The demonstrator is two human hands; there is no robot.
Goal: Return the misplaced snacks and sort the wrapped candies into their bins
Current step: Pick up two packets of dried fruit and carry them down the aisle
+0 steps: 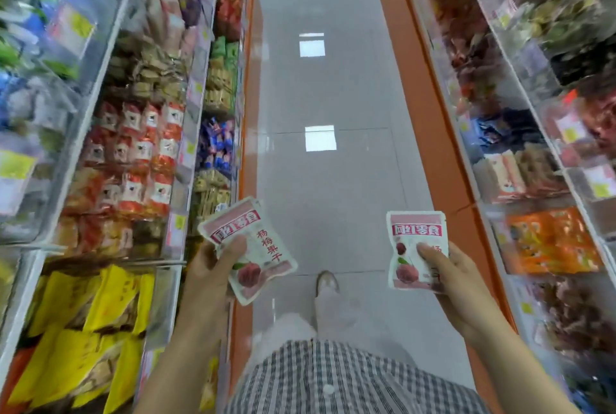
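Our left hand (pixel 213 268) at seven o'clock pinches a pink pouch (pixel 266 255). Our right hand (pixel 458 280) at five o'clock pinches a second pouch (pixel 411 247). Both seem light, soft and slick, so we'd grip the sealed edges.

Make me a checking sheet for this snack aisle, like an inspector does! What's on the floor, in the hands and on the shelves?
Surface: glossy grey tiled floor with two bright light reflections.
Job's things: left white-and-pink fruit pouch and right white-and-pink fruit pouch, both held over the aisle, in no bin.
Clutter: nothing seen on the floor but the person's pale shoe.
Grippers: left hand pinches the left pouch, thumb on top; right hand pinches the right one likewise.
Cables: nothing seen.
Surroundings: clear plastic shelf bins on both sides; yellow packets and red packets on the left, orange packets on the right; much is blurred.
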